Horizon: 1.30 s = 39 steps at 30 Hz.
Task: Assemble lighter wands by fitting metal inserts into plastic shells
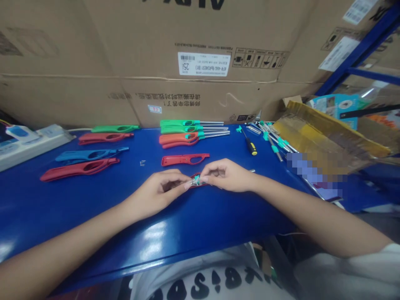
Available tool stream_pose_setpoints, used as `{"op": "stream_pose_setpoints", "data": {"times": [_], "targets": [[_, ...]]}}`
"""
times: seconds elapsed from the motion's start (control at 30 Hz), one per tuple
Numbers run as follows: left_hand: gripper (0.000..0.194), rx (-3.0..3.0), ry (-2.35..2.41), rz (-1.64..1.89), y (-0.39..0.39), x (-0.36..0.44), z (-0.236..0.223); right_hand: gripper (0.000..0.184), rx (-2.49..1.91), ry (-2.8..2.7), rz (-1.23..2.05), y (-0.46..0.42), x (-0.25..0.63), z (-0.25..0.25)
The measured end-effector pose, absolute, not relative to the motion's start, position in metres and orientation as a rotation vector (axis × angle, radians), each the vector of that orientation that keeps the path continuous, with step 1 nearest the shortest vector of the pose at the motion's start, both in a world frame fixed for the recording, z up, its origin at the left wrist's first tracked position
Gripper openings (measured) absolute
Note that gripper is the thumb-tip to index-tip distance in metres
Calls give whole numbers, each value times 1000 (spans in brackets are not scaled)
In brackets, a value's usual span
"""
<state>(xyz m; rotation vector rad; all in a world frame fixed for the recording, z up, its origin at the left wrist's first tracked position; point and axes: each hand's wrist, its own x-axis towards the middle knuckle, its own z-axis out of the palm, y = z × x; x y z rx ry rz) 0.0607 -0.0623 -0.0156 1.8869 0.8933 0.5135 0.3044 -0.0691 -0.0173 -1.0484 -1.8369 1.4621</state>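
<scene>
My left hand (161, 191) is closed in a pinch on the left end of a small lighter part (196, 180) with a teal piece and a shiny, clear-looking end. Meeting it from the right, my right hand (229, 177) pinches the same part near the teal piece. Under the fingertips lies a red lighter handle half (200, 186), mostly covered by the hands. A metal tube tip (252, 171) shows past my right hand. Just behind the hands rests another red handle half (184, 160). Several small screws (142, 163) lie left of it.
Red, green and blue lighter handles (90, 155) lie at the left. Assembled lighters (187, 129) rest behind. A screwdriver (251, 146) and several metal tubes with teal pieces (276, 139) are at the right, beside a yellow-taped carton (328, 129). A power strip (34, 143) stands far left.
</scene>
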Motion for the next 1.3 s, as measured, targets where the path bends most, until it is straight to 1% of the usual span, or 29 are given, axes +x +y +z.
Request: {"op": "stream_pose_setpoints", "data": {"times": [0.3, 0.8, 1.1, 1.2, 1.3], "targets": [[34, 1888, 917, 508, -64, 63, -18, 21, -1079, -1882, 1400, -70, 305, -21], [28, 1874, 863, 555, -65, 64, -20, 18, -1014, -1906, 1369, -72, 305, -22], [29, 1842, 858, 582, -68, 66, -24, 18, -1044, -1880, 1315, -75, 302, -22], [29, 1831, 861, 601, -68, 67, -24, 20, -1069, -1856, 1310, -75, 300, -20], [29, 1811, 888, 626, -68, 67, -24, 26, -1143, -1809, 1384, -75, 300, -18]]}}
